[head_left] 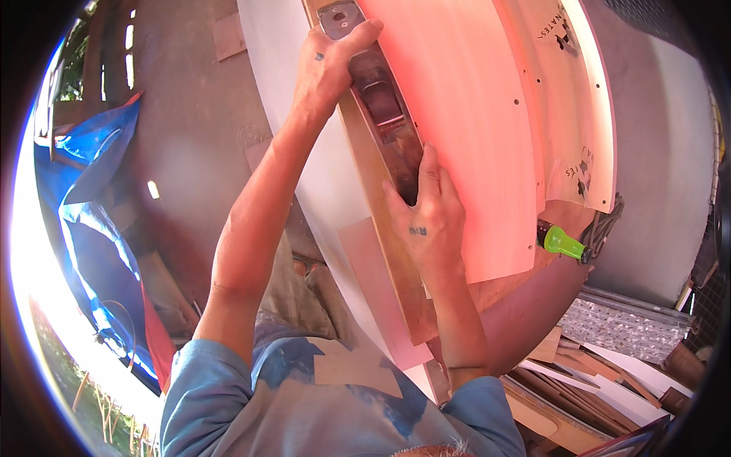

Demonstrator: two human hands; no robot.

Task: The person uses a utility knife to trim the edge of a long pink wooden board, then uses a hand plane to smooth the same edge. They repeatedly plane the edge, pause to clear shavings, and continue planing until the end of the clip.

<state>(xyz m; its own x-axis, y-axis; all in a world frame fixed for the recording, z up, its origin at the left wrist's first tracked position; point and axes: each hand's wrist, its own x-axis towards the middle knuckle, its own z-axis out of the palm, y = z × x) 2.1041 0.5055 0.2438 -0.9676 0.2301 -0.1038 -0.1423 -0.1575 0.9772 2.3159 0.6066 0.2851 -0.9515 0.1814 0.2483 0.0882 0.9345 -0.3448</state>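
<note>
A long, dark hand plane with a metal fitting at its far end lies lengthwise along a narrow wooden board. My left hand is closed around the far part of the plane, its thumb across the top. At the near end, my right hand grips the plane's tail with the thumb and fingers on either side. The plane's underside is hidden, so I cannot see the cutting edge against the wood.
Right of the board lies a wide, pink-lit panel, with a pale marked strip beyond it. A lime-green and black object rests near its corner. Wood offcuts are piled at lower right. A blue tarp hangs at left.
</note>
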